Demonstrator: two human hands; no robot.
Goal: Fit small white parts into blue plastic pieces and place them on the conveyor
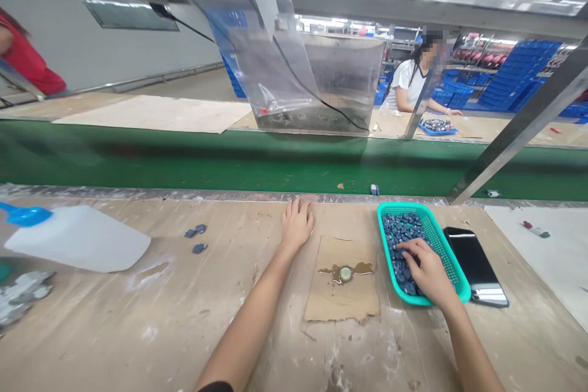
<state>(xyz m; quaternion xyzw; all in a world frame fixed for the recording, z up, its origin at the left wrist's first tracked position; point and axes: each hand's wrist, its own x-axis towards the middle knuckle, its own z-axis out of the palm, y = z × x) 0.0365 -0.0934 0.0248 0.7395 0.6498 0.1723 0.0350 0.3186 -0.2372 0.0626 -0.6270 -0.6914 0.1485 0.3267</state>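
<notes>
Small dark blue pieces (400, 225) fill much of a green basket (383, 249), right under the fingers of the right hand (427, 266). That hand reaches in over the basket's near side, its thumb and fingers bent and held narrow; whether a piece is pinched between them cannot be told. Just right of the hand, beside the basket, a black phone (478, 264) lies on the bench (114, 337).

Left of the right hand is a piece of cardboard (344, 306) bearing a bottle cap (346, 274), with brownish liquid (365, 268) around it. Beyond the cardboard and to its left, the left hand (297, 223) rests palm down near the bench's far edge, its fingers slightly apart, with nothing visible in it.

Well left of the left hand lie a few loose pieces (199, 248), then a whitish bottle (92, 239) with a blue top, on its side. Past both hands runs a green belt (184, 165). Across it, beyond the right hand, a person (408, 86) in white reaches near a blue tray (438, 131) of small parts.
</notes>
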